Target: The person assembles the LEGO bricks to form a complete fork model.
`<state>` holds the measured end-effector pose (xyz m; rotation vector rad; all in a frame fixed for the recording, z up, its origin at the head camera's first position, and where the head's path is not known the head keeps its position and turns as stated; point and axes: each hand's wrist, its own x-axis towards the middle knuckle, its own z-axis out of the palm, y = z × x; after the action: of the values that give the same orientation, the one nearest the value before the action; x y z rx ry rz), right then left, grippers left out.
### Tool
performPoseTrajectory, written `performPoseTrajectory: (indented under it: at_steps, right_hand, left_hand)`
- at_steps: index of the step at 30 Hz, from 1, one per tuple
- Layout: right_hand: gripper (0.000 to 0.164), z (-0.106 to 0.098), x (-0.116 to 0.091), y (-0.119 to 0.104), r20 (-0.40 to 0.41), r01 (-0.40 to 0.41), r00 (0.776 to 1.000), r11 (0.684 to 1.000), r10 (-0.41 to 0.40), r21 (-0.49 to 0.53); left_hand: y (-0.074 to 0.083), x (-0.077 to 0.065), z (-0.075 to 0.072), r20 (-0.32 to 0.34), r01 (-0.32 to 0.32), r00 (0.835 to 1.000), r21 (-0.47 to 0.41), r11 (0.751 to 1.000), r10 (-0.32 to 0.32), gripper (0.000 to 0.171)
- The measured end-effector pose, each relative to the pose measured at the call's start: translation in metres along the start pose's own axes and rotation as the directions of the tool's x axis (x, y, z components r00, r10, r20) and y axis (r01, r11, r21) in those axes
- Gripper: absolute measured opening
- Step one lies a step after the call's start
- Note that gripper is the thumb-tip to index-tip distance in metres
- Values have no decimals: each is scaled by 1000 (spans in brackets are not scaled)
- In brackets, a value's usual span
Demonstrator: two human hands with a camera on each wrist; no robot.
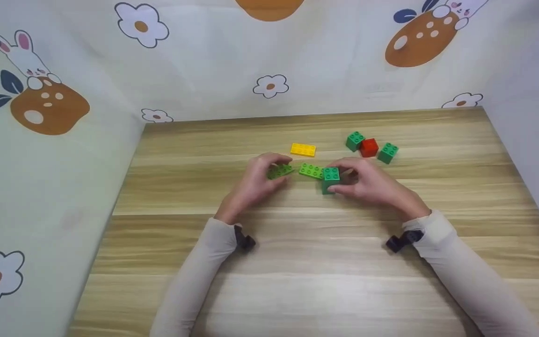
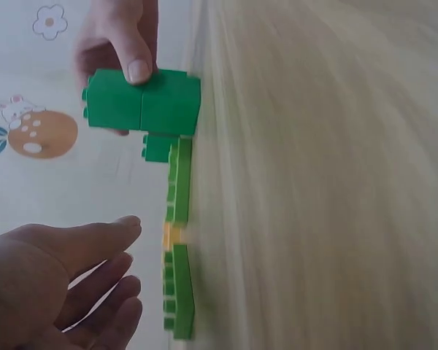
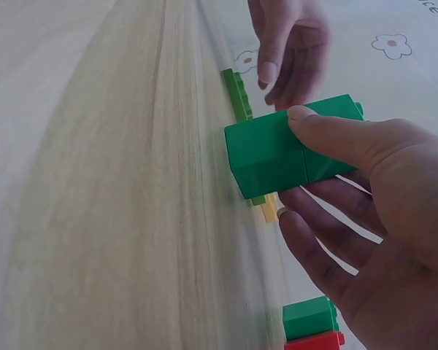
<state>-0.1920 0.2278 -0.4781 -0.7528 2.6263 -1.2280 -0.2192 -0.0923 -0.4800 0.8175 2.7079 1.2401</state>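
Observation:
Two dark green toy bricks stacked one on the other (image 1: 331, 174) are pinched upright between the thumb and fingers of my right hand (image 1: 373, 182). In the right wrist view the seam between the stacked bricks (image 3: 274, 154) shows near the thumb. A light green plate (image 1: 310, 170) lies on the table just left of the stack. My left hand (image 1: 258, 177) curves loosely above a second light green plate (image 1: 280, 172). The left wrist view shows a gap between that hand's fingers and this plate (image 2: 179, 295), with nothing held.
Behind the hands a yellow plate (image 1: 303, 150) lies on the wooden table (image 1: 297, 276). Farther right, a green brick (image 1: 355, 141), a red brick (image 1: 369, 148) and another green brick (image 1: 388, 153) sit close together. A patterned cloth (image 1: 213, 65) hangs along the back edge.

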Motion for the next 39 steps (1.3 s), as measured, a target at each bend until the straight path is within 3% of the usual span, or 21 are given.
performPoseTrajectory:
  at_steps: [8,16,23,39]
  right_hand:
    - [56,-3,-1,-2,-18,-36,999,998,37,55]
    - [57,-10,4,-10,-44,-74,996,989,80,126]
    - [54,-14,15,-7,-111,-56,991,990,71,128]
    - [55,-8,51,8,-204,-139,965,982,164,130]
  left_hand:
    - [-21,-13,-12,-5,53,999,-12,999,-53,45]
    - [-33,-17,-13,-7,43,999,-13,999,-43,44]
    - [-33,-17,-13,13,69,998,-15,998,-68,42]
    - [-33,-17,-12,4,94,996,10,996,-94,40]
